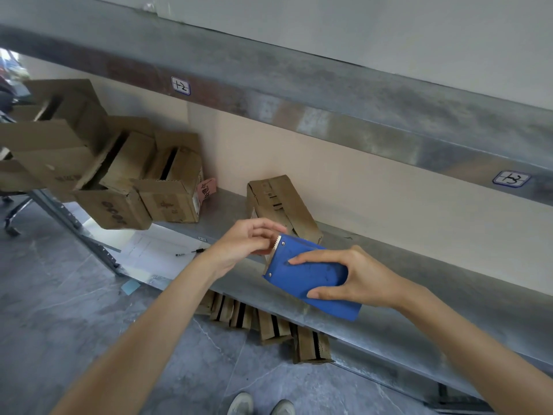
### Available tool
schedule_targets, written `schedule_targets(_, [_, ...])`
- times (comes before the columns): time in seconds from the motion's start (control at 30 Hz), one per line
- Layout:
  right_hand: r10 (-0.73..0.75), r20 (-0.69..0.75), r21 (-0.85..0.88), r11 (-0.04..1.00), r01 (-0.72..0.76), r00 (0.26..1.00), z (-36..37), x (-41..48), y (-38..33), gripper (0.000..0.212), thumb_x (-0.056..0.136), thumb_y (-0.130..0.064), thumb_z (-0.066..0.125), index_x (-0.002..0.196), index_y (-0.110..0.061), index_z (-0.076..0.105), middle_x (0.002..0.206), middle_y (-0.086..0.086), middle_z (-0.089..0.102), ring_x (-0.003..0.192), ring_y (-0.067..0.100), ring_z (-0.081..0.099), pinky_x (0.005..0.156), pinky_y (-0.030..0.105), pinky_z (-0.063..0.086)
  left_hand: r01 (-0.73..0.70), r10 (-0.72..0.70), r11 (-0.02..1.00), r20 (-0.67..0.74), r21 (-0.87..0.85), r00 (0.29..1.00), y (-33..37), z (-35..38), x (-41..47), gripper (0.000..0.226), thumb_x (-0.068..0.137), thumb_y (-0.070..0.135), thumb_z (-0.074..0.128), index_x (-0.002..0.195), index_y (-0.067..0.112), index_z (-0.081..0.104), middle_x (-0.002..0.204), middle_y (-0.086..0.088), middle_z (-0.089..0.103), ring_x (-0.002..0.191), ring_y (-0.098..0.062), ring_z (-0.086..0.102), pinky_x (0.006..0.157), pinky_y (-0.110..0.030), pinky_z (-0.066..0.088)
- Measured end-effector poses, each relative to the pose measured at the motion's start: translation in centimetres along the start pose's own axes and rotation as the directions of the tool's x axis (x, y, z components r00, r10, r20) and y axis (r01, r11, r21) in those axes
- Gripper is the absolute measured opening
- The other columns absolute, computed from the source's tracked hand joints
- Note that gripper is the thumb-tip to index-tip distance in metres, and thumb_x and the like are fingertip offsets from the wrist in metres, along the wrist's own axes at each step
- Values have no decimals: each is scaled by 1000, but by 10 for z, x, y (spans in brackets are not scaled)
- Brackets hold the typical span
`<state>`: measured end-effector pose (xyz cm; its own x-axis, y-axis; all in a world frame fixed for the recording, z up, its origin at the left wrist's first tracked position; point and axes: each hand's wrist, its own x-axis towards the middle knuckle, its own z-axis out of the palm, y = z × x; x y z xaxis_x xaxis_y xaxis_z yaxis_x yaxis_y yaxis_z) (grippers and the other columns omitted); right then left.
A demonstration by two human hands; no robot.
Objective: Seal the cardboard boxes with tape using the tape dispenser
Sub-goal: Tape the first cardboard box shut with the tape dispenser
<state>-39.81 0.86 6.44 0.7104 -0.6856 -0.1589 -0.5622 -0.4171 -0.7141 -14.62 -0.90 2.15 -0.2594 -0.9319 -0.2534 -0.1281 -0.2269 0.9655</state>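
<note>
The metal shelf carries a stack of open cardboard boxes at far left. A single closed box stands at centre, its long axis running near to far.

The blue tape dispenser is held in the air just in front of the single box, with its toothed edge pointing far-left toward the box's near end.

The right hand grips the dispenser body, thumb on the near side and fingers on top. The left hand is nearer the box. Its fingers curl in a pinch at the toothed edge, but whether they hold a tape end cannot be determined.
</note>
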Motion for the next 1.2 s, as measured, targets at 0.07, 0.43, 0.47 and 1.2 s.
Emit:
schedule_targets(0.07, [-5,6,13,1000,5,1000,1,-1,-2,48,85,-43,76,125,-57,56,109,-9,69,76,24,65,70,42,56,-2,2,1000,10,1,1000,-1,1,-2,29,95,-4,54,111,13,70,107,-9,73,98,-16,68,86,-29,56])
schedule_targets(0.43, [29,59,-110,994,-22,998,5,-8,1,45,92,-44,66,129,-59,47,69,7,58,53,17,42,51,22,36,-21,21,1000,-5,0,1000,-9,10,-5,26,90,-4,63,111,10,68,111,-10,70,102,-20,69,87,-35,59])
schedule_targets(0.47, [36,54,-120,992,-30,998,6,-9,2,44,92,-44,66,129,-58,47,67,3,56,54,14,43,52,20,34,-22,22,1000,-22,12,1000,-10,12,-5,25,91,-5,61,109,9,68,108,-10,70,99,-19,69,86,-33,59])
schedule_targets(1.2, [-15,136,20,1000,12,991,-11,-10,11,40,93,-45,65,128,-59,50,90,11,70,70,34,60,68,47,52,-132,139,990,-266,46,954,-13,25,-14,29,82,-14,68,98,9,70,80,-2,69,70,-12,65,70,-24,57])
